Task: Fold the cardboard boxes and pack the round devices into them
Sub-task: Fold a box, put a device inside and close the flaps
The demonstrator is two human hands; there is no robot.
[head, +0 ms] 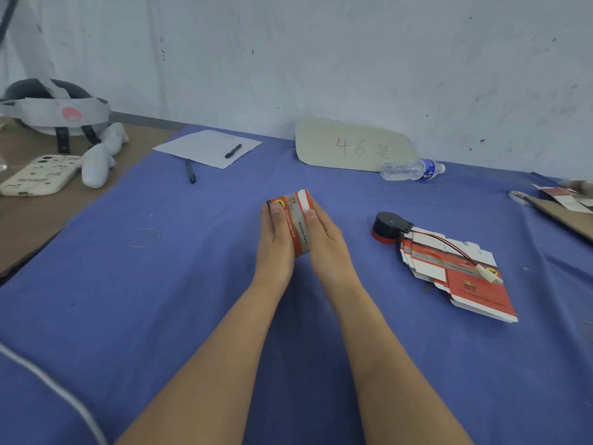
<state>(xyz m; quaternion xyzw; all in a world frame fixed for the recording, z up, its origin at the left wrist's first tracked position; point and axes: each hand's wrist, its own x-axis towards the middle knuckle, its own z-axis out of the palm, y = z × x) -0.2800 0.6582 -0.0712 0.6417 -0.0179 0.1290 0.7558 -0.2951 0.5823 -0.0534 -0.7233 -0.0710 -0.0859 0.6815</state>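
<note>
One wide-angle view sits at head height, looking forward and down across the table (154, 293) to the white wall (321, 59) behind it. Both forearms (224, 364) enter from the bottom edge; the left hand (275, 242) and right hand (325, 245), holding a cardboard box (293, 223), lie close at centre.

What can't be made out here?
Head view:
- Box: underside and whether it is filled, hidden by left hand and right hand.
- Flat boxes: print too small to read.
- Clutter at right edge: blurred, cut off.
- Headgear: cut off by left edge.
</note>
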